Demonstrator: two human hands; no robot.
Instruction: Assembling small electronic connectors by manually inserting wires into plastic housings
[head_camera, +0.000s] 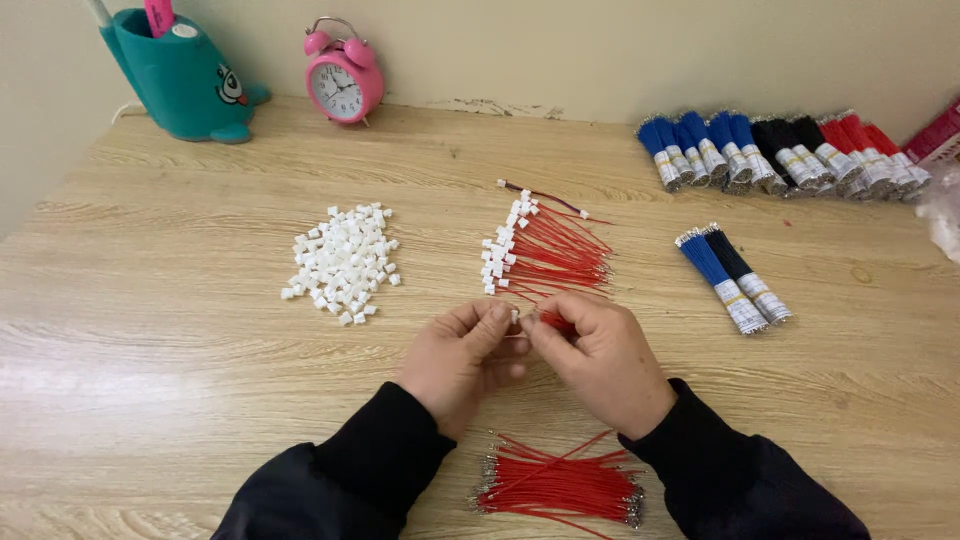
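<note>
Two hands meet over a light wooden counter (150, 340), pinching small parts.

Left to right: heap of small white plastic connector housings (342, 262); left hand (462, 358) pinched on one white housing (515, 316); right hand (598, 358) pinched on a thin red wire (556, 322), touching it. Beyond lie red wires fitted with white housings (545, 252); near the sleeves, a bare red wire bundle (560, 485). Far right, blue and black bundles (733, 278).

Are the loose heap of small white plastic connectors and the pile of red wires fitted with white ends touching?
Apart. The head view shows bare wooden table between the connector heap and the fitted red wires.
</note>
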